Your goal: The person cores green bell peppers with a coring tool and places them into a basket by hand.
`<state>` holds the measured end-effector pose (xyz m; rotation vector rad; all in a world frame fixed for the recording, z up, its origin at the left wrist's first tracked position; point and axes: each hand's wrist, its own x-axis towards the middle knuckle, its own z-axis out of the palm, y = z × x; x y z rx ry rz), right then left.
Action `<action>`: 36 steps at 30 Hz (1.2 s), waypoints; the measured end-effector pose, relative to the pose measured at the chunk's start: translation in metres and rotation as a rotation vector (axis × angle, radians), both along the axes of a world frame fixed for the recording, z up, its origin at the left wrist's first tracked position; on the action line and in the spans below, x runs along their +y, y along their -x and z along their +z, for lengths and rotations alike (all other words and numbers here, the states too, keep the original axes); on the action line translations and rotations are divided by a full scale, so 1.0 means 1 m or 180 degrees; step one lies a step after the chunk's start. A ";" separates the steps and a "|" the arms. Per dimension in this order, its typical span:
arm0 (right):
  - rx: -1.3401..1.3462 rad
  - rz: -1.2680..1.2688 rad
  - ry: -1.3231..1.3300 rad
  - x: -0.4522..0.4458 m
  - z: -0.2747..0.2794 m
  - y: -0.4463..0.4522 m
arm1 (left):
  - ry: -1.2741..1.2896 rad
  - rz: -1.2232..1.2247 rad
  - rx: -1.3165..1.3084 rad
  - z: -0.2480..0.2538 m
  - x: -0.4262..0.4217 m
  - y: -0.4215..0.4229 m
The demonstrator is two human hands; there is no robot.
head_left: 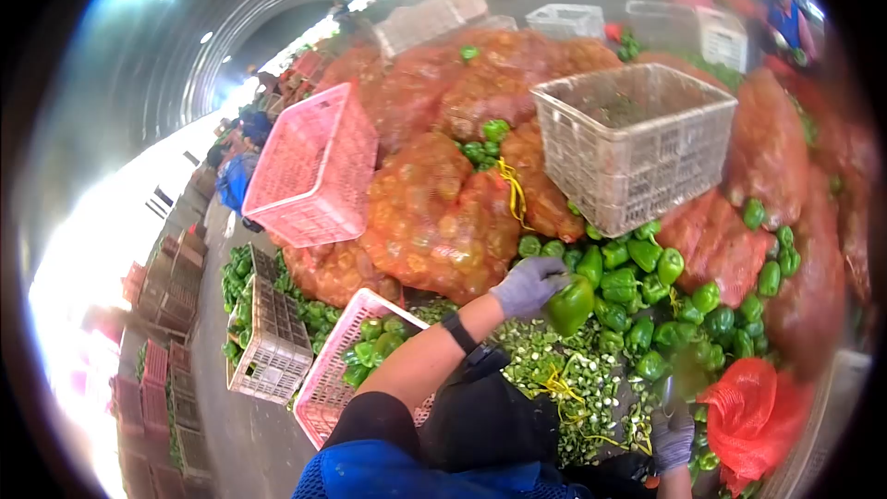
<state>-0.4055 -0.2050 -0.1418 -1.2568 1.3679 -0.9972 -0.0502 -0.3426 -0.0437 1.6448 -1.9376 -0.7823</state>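
My left hand (528, 286), in a pale grey-purple glove with a dark watch on the wrist, is closed on a green bell pepper (570, 306). It is above the edge of a heap of green peppers (621, 286). Lower right, my gloved right hand (673, 439) is closed around what looks like a small knife (667, 392), its thin shiny blade upward and partly blurred. Cut green stems and pale pepper scraps (564, 370) cover the ground between my hands. A pink crate (319, 411) holding several peppers stands left of my left forearm.
Orange mesh sacks (420, 212) are piled ahead. On them rest a tilted pink crate (309, 166) and a dirty white crate (637, 148). A red mesh bag (753, 416) lies right of my right hand. Another crate (273, 342) stands at left, among peppers.
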 end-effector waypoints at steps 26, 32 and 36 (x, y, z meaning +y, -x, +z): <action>0.0857 0.0954 -0.0478 -0.011 -0.086 -0.061 | 0.0413 0.3840 0.2272 -0.117 0.258 -0.254; 0.1013 0.1064 -0.0492 -0.016 -0.106 -0.054 | 0.0491 0.4074 0.2517 -0.193 0.301 -0.258; 0.1126 0.0970 -0.0458 -0.015 -0.112 -0.046 | 0.0211 0.4398 0.2280 -0.202 0.321 -0.253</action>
